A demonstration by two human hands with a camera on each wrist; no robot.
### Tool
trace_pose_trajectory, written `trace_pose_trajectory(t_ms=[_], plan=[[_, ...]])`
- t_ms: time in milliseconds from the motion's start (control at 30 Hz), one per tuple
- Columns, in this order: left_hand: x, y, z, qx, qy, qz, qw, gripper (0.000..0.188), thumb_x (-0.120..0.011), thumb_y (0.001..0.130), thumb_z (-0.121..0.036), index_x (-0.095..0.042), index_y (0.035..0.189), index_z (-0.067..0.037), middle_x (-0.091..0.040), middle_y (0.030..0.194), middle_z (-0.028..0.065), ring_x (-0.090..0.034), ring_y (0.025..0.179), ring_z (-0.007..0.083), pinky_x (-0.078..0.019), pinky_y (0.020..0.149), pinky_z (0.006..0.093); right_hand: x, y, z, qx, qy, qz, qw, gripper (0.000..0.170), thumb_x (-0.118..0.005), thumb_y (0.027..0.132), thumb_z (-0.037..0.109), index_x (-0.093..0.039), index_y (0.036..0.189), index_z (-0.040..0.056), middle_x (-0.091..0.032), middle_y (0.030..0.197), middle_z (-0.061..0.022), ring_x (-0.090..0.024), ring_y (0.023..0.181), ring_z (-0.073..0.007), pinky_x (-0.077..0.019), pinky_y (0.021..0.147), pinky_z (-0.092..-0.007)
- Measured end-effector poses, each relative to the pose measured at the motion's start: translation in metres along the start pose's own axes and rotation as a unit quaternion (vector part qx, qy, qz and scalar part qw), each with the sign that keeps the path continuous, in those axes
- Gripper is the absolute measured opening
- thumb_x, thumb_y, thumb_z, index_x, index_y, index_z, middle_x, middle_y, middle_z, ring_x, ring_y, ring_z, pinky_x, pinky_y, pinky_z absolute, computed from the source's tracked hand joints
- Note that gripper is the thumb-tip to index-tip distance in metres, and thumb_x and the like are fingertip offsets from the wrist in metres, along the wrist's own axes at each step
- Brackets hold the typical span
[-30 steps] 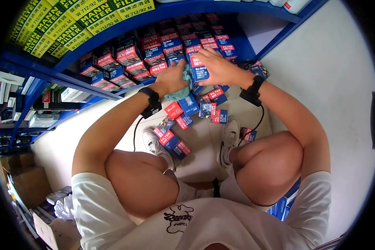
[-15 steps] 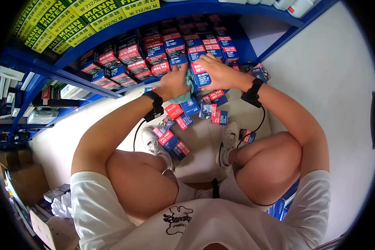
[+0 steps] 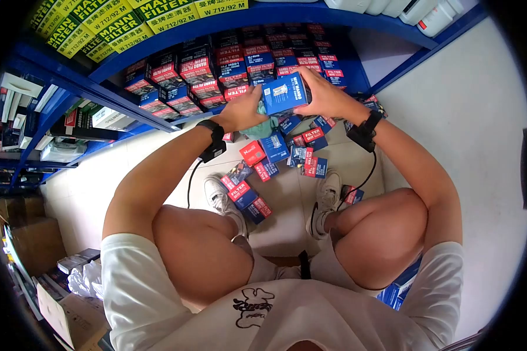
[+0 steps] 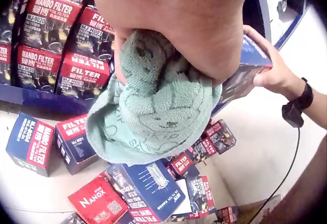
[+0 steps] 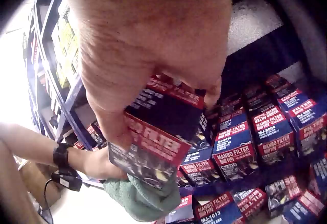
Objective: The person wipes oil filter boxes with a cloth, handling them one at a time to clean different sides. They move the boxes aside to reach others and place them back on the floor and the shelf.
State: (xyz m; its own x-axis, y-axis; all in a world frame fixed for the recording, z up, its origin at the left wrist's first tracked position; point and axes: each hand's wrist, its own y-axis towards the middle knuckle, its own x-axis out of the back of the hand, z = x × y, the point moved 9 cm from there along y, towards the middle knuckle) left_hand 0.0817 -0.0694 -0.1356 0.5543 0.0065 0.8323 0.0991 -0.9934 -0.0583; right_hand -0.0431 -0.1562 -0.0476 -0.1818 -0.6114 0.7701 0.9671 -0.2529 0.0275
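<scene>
A blue and red filter box (image 3: 285, 93) is gripped in the right hand (image 3: 324, 96), held up in front of the lower shelf. In the right wrist view the thumb and fingers of the right hand (image 5: 153, 45) clasp opposite sides of the box (image 5: 158, 127). A green cloth (image 4: 153, 101) hangs bunched in the left hand (image 4: 179, 19), its fingers partly hidden by the cloth. The left hand (image 3: 243, 110) is at the box's left side, and the cloth (image 3: 262, 127) lies against its lower left edge.
Rows of filter boxes (image 3: 198, 73) fill the lower blue shelf (image 3: 357, 64). Yellow-green boxes (image 3: 123, 29) and white bottles (image 3: 439, 17) stand above. Several loose boxes (image 3: 275, 146) lie on the floor between the hands and the shoes (image 3: 221, 196). Cartons (image 3: 38, 243) are at the left.
The box in the right hand has turned, so a broad blue face now shows instead of the red and blue end. The head view has shifted slightly, and the left hand still holds the cloth.
</scene>
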Motion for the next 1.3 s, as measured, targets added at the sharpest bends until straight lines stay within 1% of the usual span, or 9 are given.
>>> trace_pose_trajectory(t_ms=[100, 200, 400, 733, 900, 1000, 1133, 1200, 1300], plan=[[0.013, -0.003, -0.006, -0.005, -0.01, -0.007, 1.0, 0.074, -0.073, 0.079, -0.029, -0.036, 0.137, -0.002, -0.051, 0.13, 0.0296, -0.057, 0.116, 0.0459, -0.0494, 0.094, 0.0497, -0.005, 0.001, -0.005, 0.051, -0.014, -0.023, 0.998, 0.088, -0.082, 0.066, 0.01, -0.038, 0.141, 0.0024, -0.048, 0.132, -0.0196, -0.052, 0.125, -0.0356, -0.0437, 0.106, -0.04], [0.025, -0.004, -0.019, -0.035, -0.014, -0.048, 0.998, 0.067, -0.072, 0.079, -0.027, -0.038, 0.132, -0.002, -0.051, 0.129, 0.0274, -0.056, 0.115, 0.0462, -0.0489, 0.094, 0.0501, -0.009, 0.001, -0.026, -0.001, -0.037, -0.025, 0.999, 0.085, -0.081, 0.065, 0.007, -0.041, 0.14, 0.0041, -0.048, 0.129, -0.0175, -0.053, 0.123, -0.0346, -0.0444, 0.104, -0.039], [0.032, -0.002, -0.025, -0.052, -0.003, -0.061, 0.997, 0.066, -0.072, 0.08, -0.026, -0.039, 0.132, -0.003, -0.052, 0.129, 0.0245, -0.056, 0.115, 0.0454, -0.0488, 0.095, 0.0488, -0.005, -0.008, -0.022, 0.017, -0.002, -0.007, 1.0, 0.083, -0.082, 0.065, 0.009, -0.044, 0.139, 0.0061, -0.049, 0.127, -0.0144, -0.054, 0.119, -0.0329, -0.0455, 0.102, -0.0378], [0.031, 0.001, 0.004, 0.022, 0.033, -0.102, 0.994, 0.076, -0.072, 0.08, -0.034, -0.038, 0.139, -0.001, -0.052, 0.131, 0.0291, -0.06, 0.112, 0.0465, -0.0507, 0.095, 0.0492, -0.014, -0.002, -0.001, 0.061, 0.016, 0.025, 0.998, 0.083, -0.086, 0.068, 0.02, -0.045, 0.138, 0.0044, -0.051, 0.123, -0.012, -0.056, 0.118, -0.0281, -0.0463, 0.1, -0.0375], [0.032, -0.003, 0.0, 0.03, 0.016, -0.077, 0.996, 0.074, -0.072, 0.082, -0.036, -0.036, 0.138, -0.003, -0.048, 0.135, 0.0311, -0.056, 0.119, 0.0467, -0.0485, 0.097, 0.0512, -0.034, -0.003, -0.018, -0.029, 0.048, 0.088, 0.995, 0.082, -0.081, 0.081, 0.035, -0.037, 0.143, 0.0037, -0.044, 0.132, -0.0151, -0.047, 0.128, -0.0291, -0.0415, 0.106, -0.0377], [0.033, -0.003, 0.001, 0.024, 0.046, -0.08, 0.995, 0.074, -0.072, 0.079, -0.035, -0.039, 0.138, -0.004, -0.052, 0.132, 0.0279, -0.059, 0.114, 0.046, -0.0506, 0.096, 0.0494, -0.039, 0.001, -0.027, -0.034, 0.106, 0.045, 0.993, 0.086, -0.078, 0.083, 0.038, -0.032, 0.146, 0.0039, -0.039, 0.138, -0.0182, -0.042, 0.133, -0.0311, -0.0394, 0.108, -0.0393], [0.032, -0.002, -0.001, 0.028, 0.064, -0.051, 0.996, 0.071, -0.075, 0.078, -0.032, -0.041, 0.134, -0.006, -0.052, 0.132, 0.0253, -0.059, 0.115, 0.0447, -0.051, 0.094, 0.0498, -0.037, 0.001, -0.023, -0.011, 0.094, 0.006, 0.995, 0.091, -0.079, 0.082, 0.037, -0.027, 0.149, 0.0035, -0.038, 0.142, -0.0214, -0.04, 0.136, -0.0331, -0.0379, 0.11, -0.0421], [0.029, -0.002, -0.002, 0.026, 0.073, -0.038, 0.996, 0.069, -0.075, 0.077, -0.031, -0.042, 0.133, -0.006, -0.051, 0.131, 0.0245, -0.058, 0.115, 0.0442, -0.0509, 0.093, 0.0507, -0.022, -0.002, -0.016, 0.029, 0.001, -0.078, 0.997, 0.094, -0.082, 0.077, 0.035, -0.031, 0.148, 0.0021, -0.04, 0.142, -0.0234, -0.039, 0.138, -0.036, -0.0375, 0.11, -0.0442], [0.033, -0.002, -0.005, -0.002, 0.093, -0.066, 0.993, 0.071, -0.078, 0.074, -0.029, -0.043, 0.132, -0.008, -0.052, 0.127, 0.0211, -0.059, 0.114, 0.0421, -0.0523, 0.09, 0.0497, -0.029, 0.002, -0.028, -0.038, -0.04, -0.006, 0.998, 0.094, -0.084, 0.072, 0.031, -0.036, 0.147, 0.0016, -0.043, 0.141, -0.0239, -0.04, 0.136, -0.0392, -0.0385, 0.109, -0.0465]])
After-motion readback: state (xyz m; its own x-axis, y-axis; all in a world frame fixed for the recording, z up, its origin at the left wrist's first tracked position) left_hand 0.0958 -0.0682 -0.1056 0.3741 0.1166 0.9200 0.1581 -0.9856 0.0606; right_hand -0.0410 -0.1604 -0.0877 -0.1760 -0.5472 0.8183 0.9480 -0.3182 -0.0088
